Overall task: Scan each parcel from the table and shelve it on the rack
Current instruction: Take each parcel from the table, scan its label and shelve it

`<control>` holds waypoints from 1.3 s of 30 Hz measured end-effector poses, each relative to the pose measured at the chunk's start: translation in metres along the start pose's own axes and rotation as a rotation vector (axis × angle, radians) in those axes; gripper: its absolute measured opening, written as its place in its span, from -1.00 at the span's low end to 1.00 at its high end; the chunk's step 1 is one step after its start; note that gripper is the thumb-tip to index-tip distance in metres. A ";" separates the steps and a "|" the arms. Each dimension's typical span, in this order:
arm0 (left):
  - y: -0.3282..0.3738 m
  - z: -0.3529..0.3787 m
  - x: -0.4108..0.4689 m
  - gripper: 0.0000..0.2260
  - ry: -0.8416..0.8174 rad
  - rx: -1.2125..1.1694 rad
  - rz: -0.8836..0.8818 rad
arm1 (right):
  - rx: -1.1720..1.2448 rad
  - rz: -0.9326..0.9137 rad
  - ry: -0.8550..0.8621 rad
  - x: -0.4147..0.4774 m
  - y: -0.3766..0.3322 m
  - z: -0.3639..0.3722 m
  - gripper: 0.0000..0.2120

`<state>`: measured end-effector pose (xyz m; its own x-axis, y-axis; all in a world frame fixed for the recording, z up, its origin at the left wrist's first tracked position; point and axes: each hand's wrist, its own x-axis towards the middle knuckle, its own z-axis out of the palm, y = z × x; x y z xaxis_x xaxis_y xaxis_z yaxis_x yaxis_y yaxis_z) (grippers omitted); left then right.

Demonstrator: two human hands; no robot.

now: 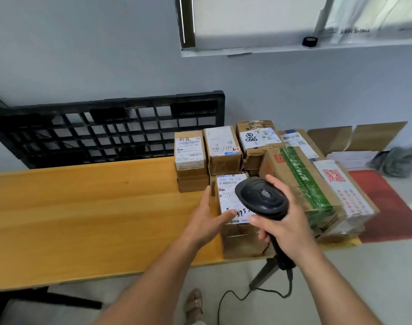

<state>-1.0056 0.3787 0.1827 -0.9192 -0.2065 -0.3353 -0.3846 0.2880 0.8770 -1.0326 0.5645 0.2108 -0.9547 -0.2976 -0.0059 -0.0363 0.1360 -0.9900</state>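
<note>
Scanning the nearest parcel (233,207) on the counter (83,207).
Right hand (287,221) grips the scanner (261,198) over its label; left hand (207,219) steadies it, fingers straight. Remaining parcels (223,148) await scanning; none seen shelved.

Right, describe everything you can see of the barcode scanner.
The barcode scanner is a black, plastic-looking handheld unit with a broad oval head, a grey patch on top and a slim handle. The right hand grips the handle, fingers curled round it, and holds the head tilted forward over the white label of the nearest parcel on the table. A dark cable runs from the handle's base down to the floor.
</note>
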 end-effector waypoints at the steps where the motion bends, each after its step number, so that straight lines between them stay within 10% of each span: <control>1: -0.001 0.002 0.003 -0.14 -0.038 -0.025 -0.015 | 0.003 0.032 0.002 0.001 0.002 0.001 -0.20; 18: -0.006 -0.030 -0.017 -0.10 -0.052 -0.288 0.052 | -0.005 0.022 -0.130 0.000 -0.009 0.023 -0.20; 39: -0.006 -0.095 -0.070 0.03 0.455 -0.055 0.315 | 0.247 -0.247 -0.311 -0.051 -0.090 0.047 -0.21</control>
<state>-0.9309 0.3030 0.2338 -0.8551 -0.5049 0.1177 -0.0809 0.3542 0.9317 -0.9669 0.5228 0.2939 -0.7909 -0.5670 0.2301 -0.1443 -0.1926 -0.9706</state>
